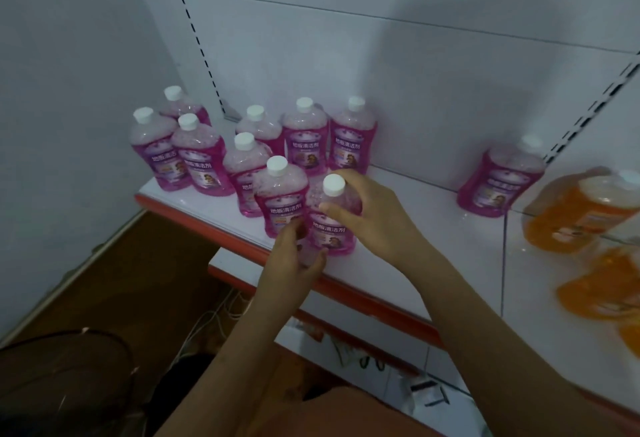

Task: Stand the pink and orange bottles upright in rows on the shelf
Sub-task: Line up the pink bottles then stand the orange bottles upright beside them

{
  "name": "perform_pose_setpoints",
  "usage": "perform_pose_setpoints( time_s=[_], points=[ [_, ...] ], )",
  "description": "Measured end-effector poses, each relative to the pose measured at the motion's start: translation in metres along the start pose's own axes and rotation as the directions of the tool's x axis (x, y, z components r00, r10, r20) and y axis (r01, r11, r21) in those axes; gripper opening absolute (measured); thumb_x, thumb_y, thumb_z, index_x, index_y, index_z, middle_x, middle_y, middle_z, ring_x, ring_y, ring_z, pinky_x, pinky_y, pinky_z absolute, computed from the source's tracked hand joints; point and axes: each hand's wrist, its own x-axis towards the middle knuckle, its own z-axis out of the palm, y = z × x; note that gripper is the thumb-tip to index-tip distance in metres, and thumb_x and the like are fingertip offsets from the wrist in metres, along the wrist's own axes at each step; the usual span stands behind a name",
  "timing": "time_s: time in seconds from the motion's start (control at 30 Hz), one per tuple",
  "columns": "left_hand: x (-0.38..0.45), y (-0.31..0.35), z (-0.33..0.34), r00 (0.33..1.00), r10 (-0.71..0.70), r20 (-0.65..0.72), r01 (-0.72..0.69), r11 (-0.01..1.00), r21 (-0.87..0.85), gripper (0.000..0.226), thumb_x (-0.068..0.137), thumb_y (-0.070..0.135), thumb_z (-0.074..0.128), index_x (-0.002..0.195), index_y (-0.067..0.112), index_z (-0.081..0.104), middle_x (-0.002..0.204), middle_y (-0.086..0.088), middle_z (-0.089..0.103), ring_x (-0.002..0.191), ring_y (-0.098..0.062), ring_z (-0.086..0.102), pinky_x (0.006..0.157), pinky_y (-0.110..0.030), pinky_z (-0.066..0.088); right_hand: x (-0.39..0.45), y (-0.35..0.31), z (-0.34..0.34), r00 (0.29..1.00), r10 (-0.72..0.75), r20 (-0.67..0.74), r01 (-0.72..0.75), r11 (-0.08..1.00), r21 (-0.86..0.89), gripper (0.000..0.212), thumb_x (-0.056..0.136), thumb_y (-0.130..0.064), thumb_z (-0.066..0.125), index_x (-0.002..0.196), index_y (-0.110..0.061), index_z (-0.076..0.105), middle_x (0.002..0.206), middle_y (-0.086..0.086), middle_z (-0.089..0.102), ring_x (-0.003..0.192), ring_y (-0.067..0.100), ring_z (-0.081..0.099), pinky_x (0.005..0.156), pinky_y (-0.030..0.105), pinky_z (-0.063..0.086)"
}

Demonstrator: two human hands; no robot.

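Both hands at frame centre grip one upright pink bottle near the white shelf front edge, right hand curled round its shoulder, left hand round its base, beside standing pink bottles; blurred orange bottles occupy the right edge.

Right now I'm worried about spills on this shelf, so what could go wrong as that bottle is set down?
1. The pink liquid bottle with a white cap, held by the left hand and right hand, stands close to the white shelf's orange front edge; a nudge might tip it off.
2. It sits tight against the neighbouring pink bottle, which a bump could perhaps topple into the row.
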Motion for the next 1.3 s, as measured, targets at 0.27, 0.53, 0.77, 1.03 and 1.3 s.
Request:
perform_pose_setpoints(
  time_s=[0.27,0.53,0.77,1.03,1.3],
  points=[
    [0.014,0.013,0.004,0.991,-0.021,0.132,0.032,0.996,-0.084,0.059,0.085,0.032,0.077,0.136,0.023,0.049,0.123,0.012,0.060,0.108,0.008,0.057,0.088,-0.009,0.045,-0.011,0.007,-0.019,0.995,0.103,-0.010,-0.101,0.989,0.109,0.027,0.091,-0.035,0.066,0.118,-0.031,0.063,0.102,-0.019,0.067,0.090,-0.012,0.058,0.075,0.003,0.039],
    [0.037,0.047,0.028,0.937,0.024,0.348,0.058,0.973,-0.223,0.058,0.068,0.016,0.091,0.107,0.043,0.057,0.100,0.012,0.072,0.091,0.000,0.067,0.078,-0.015,0.054,-0.042,0.023,-0.066,0.987,0.148,-0.059,-0.141,0.984,0.106,0.022,0.094,-0.031,0.064,0.116,-0.029,0.064,0.101,-0.021,0.064,0.088,-0.006,0.056,0.076,0.007,0.040],
    [0.069,0.079,0.076,0.928,0.108,0.358,0.009,0.950,-0.311,0.055,0.070,0.009,0.088,0.107,0.035,0.057,0.102,0.017,0.069,0.086,0.004,0.067,0.072,-0.013,0.054,-0.058,0.051,-0.091,0.912,0.299,-0.282,-0.277,0.954,0.114,0.049,0.090,-0.036,0.067,0.136,-0.028,0.051,0.118,-0.021,0.057,0.100,-0.010,0.055,0.074,-0.003,0.041],
    [0.136,0.096,0.111,0.933,0.152,0.325,-0.047,0.949,-0.310,0.059,0.068,0.009,0.089,0.115,0.023,0.057,0.104,0.013,0.069,0.092,-0.007,0.068,0.077,-0.020,0.056,-0.047,0.075,-0.096,0.850,0.430,-0.305,-0.331,0.886,0.326,0.052,0.097,-0.012,0.055,0.146,-0.026,0.044,0.127,-0.014,0.061,0.099,-0.021,0.054,0.080,0.000,0.040],
    [0.194,0.108,0.135,0.907,0.175,0.383,-0.077,0.963,-0.258,0.064,0.069,0.002,0.086,0.126,0.011,0.057,0.112,-0.002,0.070,0.097,-0.015,0.066,0.078,-0.013,0.053,-0.005,0.076,-0.136,0.877,0.265,-0.400,-0.327,0.940,-0.093,0.035,0.099,-0.011,0.043,0.132,-0.011,0.056,0.117,0.010,0.066,0.108,0.024,0.060,0.085,0.019,0.042]
  ],
)
